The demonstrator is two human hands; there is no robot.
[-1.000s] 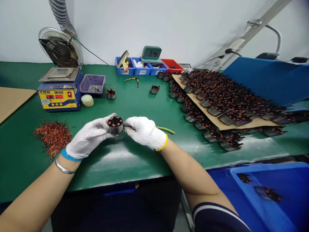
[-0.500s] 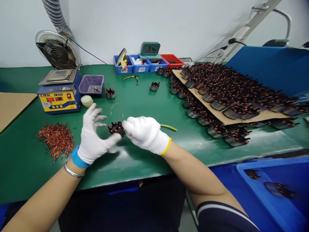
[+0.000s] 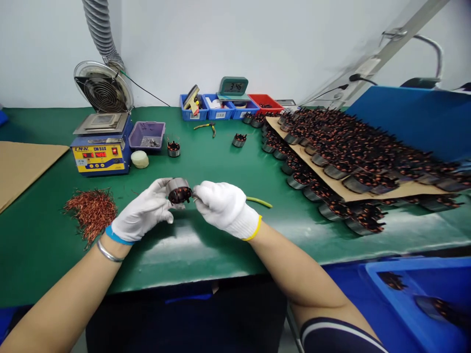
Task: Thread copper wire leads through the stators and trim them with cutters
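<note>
Head: 2 hands [image 3: 145,211] [image 3: 226,208], 1 stator [image 3: 178,189]

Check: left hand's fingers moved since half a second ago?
Yes. The left hand's fingers moved right and nearer the person, away from the pale round pad, closing on the stator.

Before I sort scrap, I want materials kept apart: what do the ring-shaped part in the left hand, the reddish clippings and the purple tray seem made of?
Ring-shaped part: outer wall probably metal, with a smooth gray sheen.
Reddish clippings: likely copper wire, thin, brownish-red, fairly dull.
Purple tray: seemingly molded plastic, smooth and one even color.
</note>
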